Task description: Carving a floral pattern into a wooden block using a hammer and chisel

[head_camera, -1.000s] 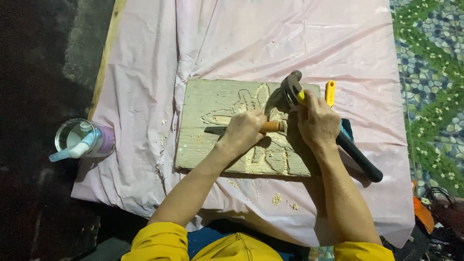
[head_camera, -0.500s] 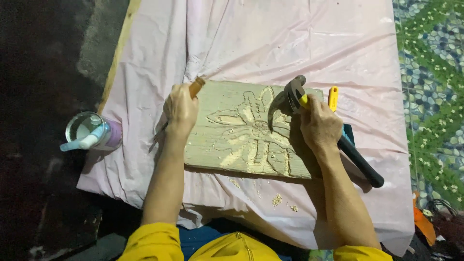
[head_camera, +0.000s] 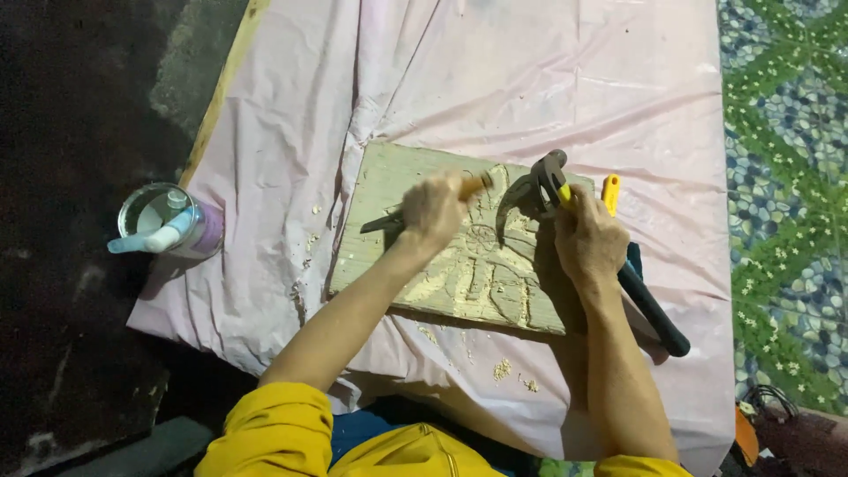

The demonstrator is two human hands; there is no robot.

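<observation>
Pink sheet (head_camera: 530, 79) over a floor workspace, carved wooden board (head_camera: 459, 256) at centre, left hand (head_camera: 433, 210) gripping a chisel (head_camera: 397, 218), back over the board from its left edge, right hand (head_camera: 587, 240) unmoved, clenching a claw hammer (head_camera: 548, 181), lidded cup (head_camera: 168, 221) at left.

The left hand (head_camera: 433, 210) is motion-blurred and hides the chisel's (head_camera: 389, 222) middle. The right hand (head_camera: 587, 243) covers the hammer (head_camera: 649, 305) grip. Both sleeves (head_camera: 274, 433) run off the bottom edge.

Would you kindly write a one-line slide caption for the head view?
Left hand holds a chisel on a carved wooden board; right hand grips a claw hammer.
</observation>
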